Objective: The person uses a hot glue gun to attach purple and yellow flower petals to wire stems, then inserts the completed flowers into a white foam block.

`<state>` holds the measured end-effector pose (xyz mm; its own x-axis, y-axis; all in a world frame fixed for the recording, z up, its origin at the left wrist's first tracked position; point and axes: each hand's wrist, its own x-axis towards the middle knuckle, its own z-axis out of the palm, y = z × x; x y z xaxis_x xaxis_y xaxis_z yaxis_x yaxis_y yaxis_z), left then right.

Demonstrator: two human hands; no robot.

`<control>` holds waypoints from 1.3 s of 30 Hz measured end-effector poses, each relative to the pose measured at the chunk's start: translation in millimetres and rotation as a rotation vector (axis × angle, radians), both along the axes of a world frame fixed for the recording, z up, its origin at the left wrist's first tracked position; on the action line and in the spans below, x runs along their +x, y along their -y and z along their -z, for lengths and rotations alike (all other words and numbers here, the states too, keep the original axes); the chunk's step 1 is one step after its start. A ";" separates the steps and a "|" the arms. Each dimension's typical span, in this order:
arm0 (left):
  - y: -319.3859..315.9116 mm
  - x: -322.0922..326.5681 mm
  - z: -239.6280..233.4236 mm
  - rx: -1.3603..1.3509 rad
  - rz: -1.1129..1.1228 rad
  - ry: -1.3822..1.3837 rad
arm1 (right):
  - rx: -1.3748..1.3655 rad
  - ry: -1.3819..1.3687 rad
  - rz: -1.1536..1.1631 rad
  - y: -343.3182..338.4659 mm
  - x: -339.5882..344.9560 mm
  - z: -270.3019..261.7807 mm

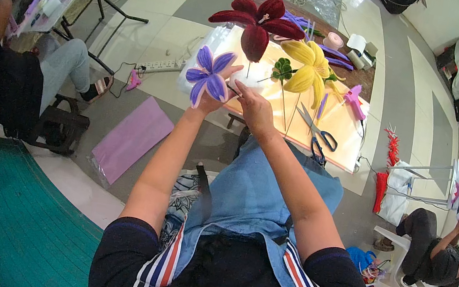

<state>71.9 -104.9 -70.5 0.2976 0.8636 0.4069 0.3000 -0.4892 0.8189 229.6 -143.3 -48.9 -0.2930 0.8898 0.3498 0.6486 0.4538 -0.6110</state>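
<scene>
A purple pipe-cleaner flower (208,76) with pale pink petal edges is in my left hand (208,103), its face turned up. Its petals cover part of that hand. My right hand (255,107) pinches a thin dark stem (234,90) beside the flower's right petals. Just beyond my hands, a dark red flower (258,23) stands on a thin wire above a white rounded base (247,84). To its right are a yellow flower (305,68) and a green leaf cluster (283,69), both on wire stems. Blue-handled scissors (318,132) lie to the right of my right hand.
The low table (339,153) also carries a pink glue gun (354,101), a pink roll (333,41) and purple pipe cleaners (336,57). A power strip (163,66) and pink sheet pack (134,140) lie on the floor. People sit at left (7,83) and right (435,259).
</scene>
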 end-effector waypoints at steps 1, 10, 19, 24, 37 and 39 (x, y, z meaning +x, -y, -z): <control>-2.0 -0.2 6.8 0.006 -0.057 -0.073 | -0.010 0.019 -0.003 -0.6 -0.8 0.4; 12.1 -1.7 10.3 0.082 -0.148 0.001 | 0.030 0.020 0.013 -5.6 2.1 4.0; 26.7 -5.8 29.3 -0.097 -0.178 0.385 | -0.037 -0.019 -0.001 -6.9 2.8 3.0; 30.3 -12.7 10.8 -0.141 -0.383 0.273 | -0.061 -0.034 0.013 -6.7 1.4 -1.6; 31.5 -48.3 -86.2 0.087 -0.496 0.358 | 0.040 -0.025 0.056 -10.2 -0.4 4.2; 31.9 -42.1 -96.3 0.059 -0.410 0.463 | 0.021 -0.013 0.061 -9.5 -1.1 2.4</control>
